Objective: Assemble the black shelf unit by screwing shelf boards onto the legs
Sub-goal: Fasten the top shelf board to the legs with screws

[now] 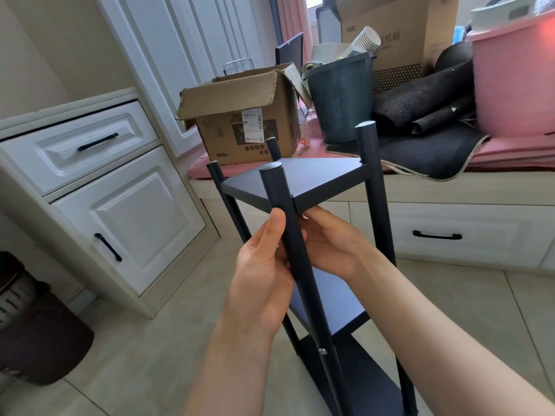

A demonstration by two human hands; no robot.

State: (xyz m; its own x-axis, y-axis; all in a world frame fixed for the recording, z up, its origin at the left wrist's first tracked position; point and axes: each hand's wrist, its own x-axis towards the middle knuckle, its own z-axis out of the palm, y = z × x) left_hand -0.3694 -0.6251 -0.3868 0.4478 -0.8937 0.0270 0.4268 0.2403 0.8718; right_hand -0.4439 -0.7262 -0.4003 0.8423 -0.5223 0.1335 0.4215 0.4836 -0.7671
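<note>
The black shelf unit stands upright on the tiled floor, with round legs at its corners. Its top shelf board (303, 178) sits between the legs near their tops; a middle board (333, 301) and a bottom board (360, 373) lie below. My left hand (264, 271) grips the nearest leg (288, 223) just under the top board, thumb up along the leg. My right hand (333, 244) reaches behind that leg, its fingers under the near corner of the top board. A silver screw head (323, 351) shows low on the near leg.
An open cardboard box (240, 121) and a dark green bucket (342, 97) sit on the pink-cushioned window bench behind the unit. Black mats (426, 115) and a pink tub (513, 79) lie to the right. A white cabinet (99, 190) stands left, a dark bin (33, 325) by it.
</note>
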